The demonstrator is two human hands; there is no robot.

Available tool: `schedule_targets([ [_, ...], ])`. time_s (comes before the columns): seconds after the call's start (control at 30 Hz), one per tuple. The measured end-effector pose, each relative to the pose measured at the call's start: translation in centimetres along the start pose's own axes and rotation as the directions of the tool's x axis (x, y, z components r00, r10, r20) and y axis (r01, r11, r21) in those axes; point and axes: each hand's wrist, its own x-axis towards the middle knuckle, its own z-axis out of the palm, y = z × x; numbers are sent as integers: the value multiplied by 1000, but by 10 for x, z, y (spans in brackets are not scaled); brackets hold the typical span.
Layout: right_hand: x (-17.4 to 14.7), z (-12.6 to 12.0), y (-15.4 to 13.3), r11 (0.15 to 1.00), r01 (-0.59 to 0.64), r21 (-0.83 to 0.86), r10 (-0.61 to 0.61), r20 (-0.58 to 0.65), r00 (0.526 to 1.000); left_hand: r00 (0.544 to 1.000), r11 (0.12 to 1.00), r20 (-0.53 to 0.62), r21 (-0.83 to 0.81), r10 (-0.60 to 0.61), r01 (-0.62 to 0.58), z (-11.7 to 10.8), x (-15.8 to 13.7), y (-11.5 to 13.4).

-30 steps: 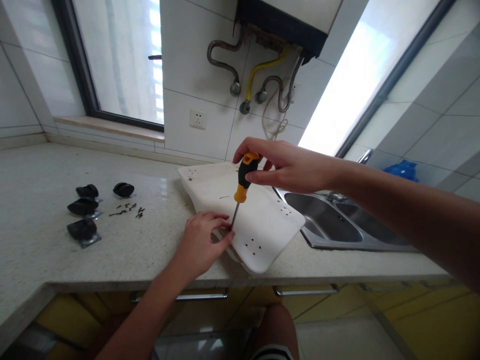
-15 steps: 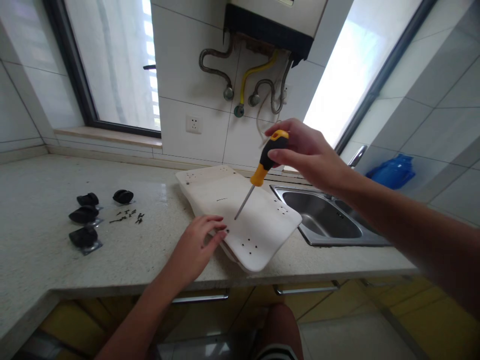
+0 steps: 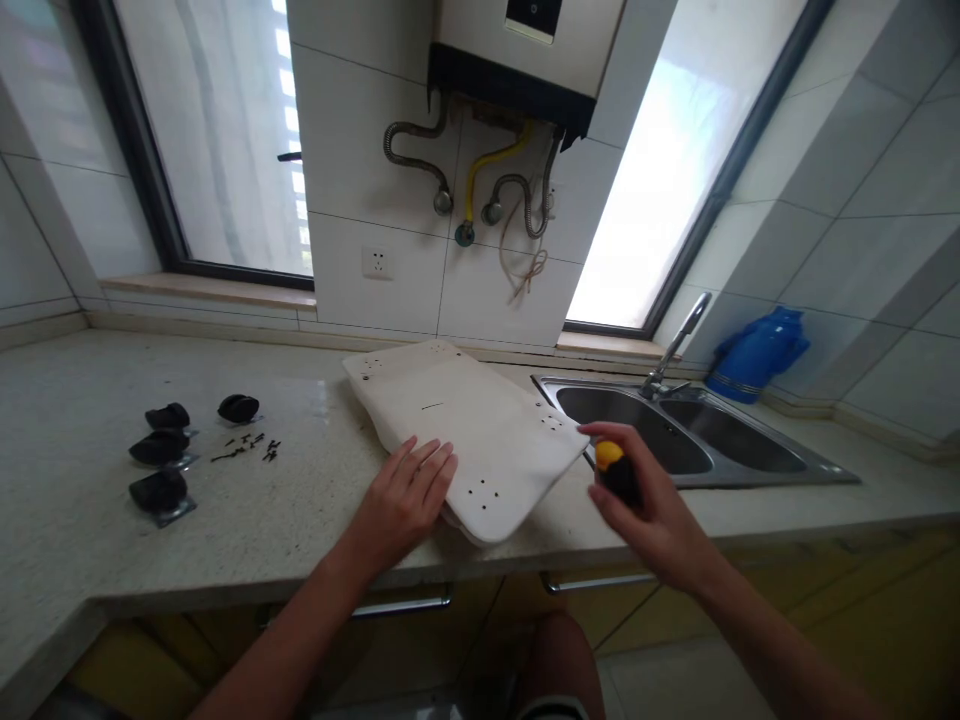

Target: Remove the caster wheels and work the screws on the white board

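Note:
A white board (image 3: 487,420) with groups of small dark holes near its corners lies at a slant on the counter. My left hand (image 3: 401,500) rests on the board's near left edge, fingers stretched out flat. At the board's right corner, my right hand (image 3: 660,515) grips a yellow-and-black screwdriver (image 3: 619,478) in its palm; the shaft cannot be seen. My right index finger reaches to that corner, perhaps touching it. Off to the left sit several black casters (image 3: 159,447) with plates, and beside them a scatter of small dark screws (image 3: 251,445).
A double steel sink (image 3: 637,425) with a faucet (image 3: 679,345) is set into the counter (image 3: 300,520) on the right. Behind it stands a blue kettle-like vessel (image 3: 759,355). A water heater (image 3: 525,60) with hoses hangs on the tiled wall above.
My right hand has come down and right with the screwdriver, away from the board's surface to its right corner. My left fingers now lie flatter on the board. The view has shifted slightly.

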Motion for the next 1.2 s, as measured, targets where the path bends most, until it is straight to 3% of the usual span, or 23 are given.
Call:
schedule_targets([
  [0.1,-13,14,17,894,201,-401,-176,100,979,997,998,-51,21,64,-63,-9,6,-8],
  [0.2,-1,22,23,688,353,-634,-341,146,929,996,998,-70,8,63,-63,-24,15,-13],
  [0.3,21,18,18,571,429,-700,-456,165,875,996,998,-58,-3,61,-61,-40,23,-16],
  [0.53,49,5,-3,493,552,-673,-519,281,807,994,995,-49,29,95,-93,-61,32,-23],
  [0.63,53,0,-8,511,536,-672,-528,246,813,991,996,-103,42,86,-82,-70,38,-29],
  [0.8,54,-7,-18,590,468,-658,-509,147,848,956,996,-294,85,13,13,-78,42,-38],
  [0.9,50,-11,-23,662,416,-624,-466,92,880,942,986,-329,167,66,-11,-77,52,-44],
  [1.07,35,-17,-31,878,255,-404,-298,-47,953,929,985,-347,152,127,-78,-79,95,-51],
  [1.2,16,-13,-36,944,145,-295,-198,-160,967,925,992,-358,58,126,-113,-80,136,-51],
])
